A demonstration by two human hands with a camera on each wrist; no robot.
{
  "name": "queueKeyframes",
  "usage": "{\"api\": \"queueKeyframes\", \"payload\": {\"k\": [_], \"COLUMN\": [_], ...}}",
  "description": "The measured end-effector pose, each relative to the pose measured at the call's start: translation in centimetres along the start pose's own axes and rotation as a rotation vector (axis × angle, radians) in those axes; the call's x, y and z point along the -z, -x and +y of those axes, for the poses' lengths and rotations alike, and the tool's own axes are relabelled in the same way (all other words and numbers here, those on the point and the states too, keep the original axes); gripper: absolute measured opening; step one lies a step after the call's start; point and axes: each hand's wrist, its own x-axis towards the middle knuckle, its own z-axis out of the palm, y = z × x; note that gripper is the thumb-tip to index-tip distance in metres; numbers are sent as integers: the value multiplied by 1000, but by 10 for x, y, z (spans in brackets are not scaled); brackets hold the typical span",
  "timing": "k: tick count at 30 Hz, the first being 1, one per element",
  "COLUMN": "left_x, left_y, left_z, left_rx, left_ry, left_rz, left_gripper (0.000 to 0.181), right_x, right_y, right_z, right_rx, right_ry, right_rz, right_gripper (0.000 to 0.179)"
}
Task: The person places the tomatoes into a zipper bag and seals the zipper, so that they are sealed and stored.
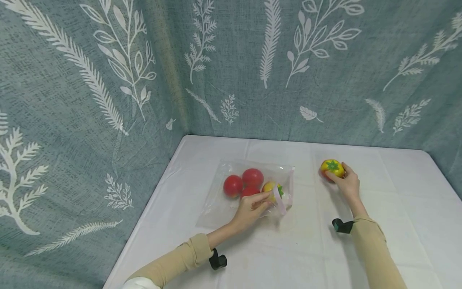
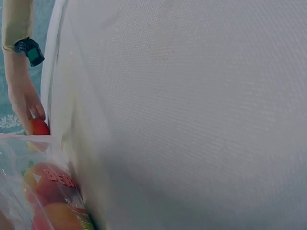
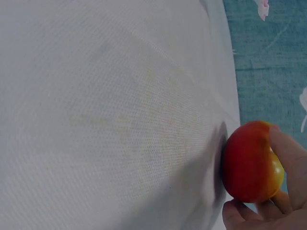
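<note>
A clear plastic bag (image 1: 213,208) lies on the table with several red and yellow tomatoes inside, among them a red tomato (image 1: 232,186) and a yellow one with a green top (image 1: 268,187). My left hand (image 1: 249,210) pinches the bag's edge near its opening, at the right side. Farther right, my right hand (image 1: 348,185) grips a red-and-yellow tomato (image 1: 332,167) with a green star-shaped top. In the right wrist view, thumb and fingers sit around that tomato (image 3: 249,163). Part of the bag (image 2: 43,158) shows at the lower left of the left wrist view; the left hand's fingers are hidden there.
A white cloth covers the table (image 1: 306,249). Behind and to the left hangs a blue-green curtain (image 1: 245,100) with white leaf patterns. Black wrist cameras sit on both forearms, one at the left cuff (image 1: 218,261) and one at the right (image 1: 342,226).
</note>
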Motion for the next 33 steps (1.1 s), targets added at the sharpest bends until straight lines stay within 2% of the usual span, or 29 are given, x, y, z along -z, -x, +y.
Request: {"api": "queueKeyframes", "payload": {"k": [11,23,33], "left_x": [0,-1,-2], "left_y": [0,0,-1], "left_z": [-1,-2,-3], "left_rx": [8,22,5], "left_ry": [11,16,27], "left_rz": [-8,-6,1], "left_gripper": [36,37,35], "right_x": [-1,1,7], "right_y": [-3,-1,5], "right_z": [4,3,-1], "right_rx": [-10,-37,1], "right_ry": [12,-2,-25], "right_rz": [50,50,49], "right_gripper": [71,70,73]}}
